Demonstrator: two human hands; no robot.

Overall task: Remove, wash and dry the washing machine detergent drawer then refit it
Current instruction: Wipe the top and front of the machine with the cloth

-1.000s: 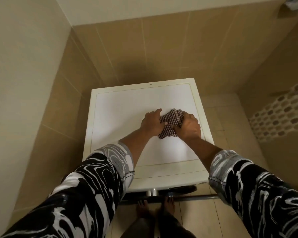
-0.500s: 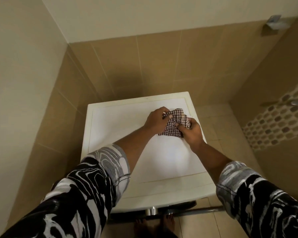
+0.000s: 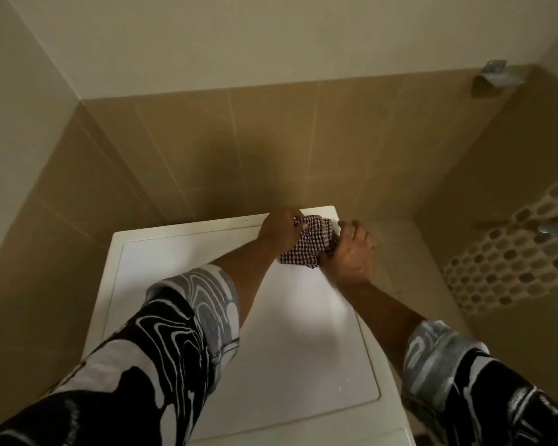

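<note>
Walls: tan tiles [image 3: 271, 149] below, plain pale paint [image 3: 271, 37] above, meeting in a corner at left.
Washing machine [image 3: 181, 284]: white, flat top with an inset panel, set against the tiled back wall; its front is out of view, so the drawer cannot be seen.
Mosaic band [image 3: 512, 252]: oval pebbles on the right wall.
Left hand [image 3: 279, 231]: fingers curled, gripping the cloth's far end.
Right hand [image 3: 351, 255]: blurred, clutching the cloth's right side.
Checked cloth [image 3: 313, 246]: bunched between both hands at the top's far right corner.
Metal bracket [image 3: 496, 74]: high on the right.
</note>
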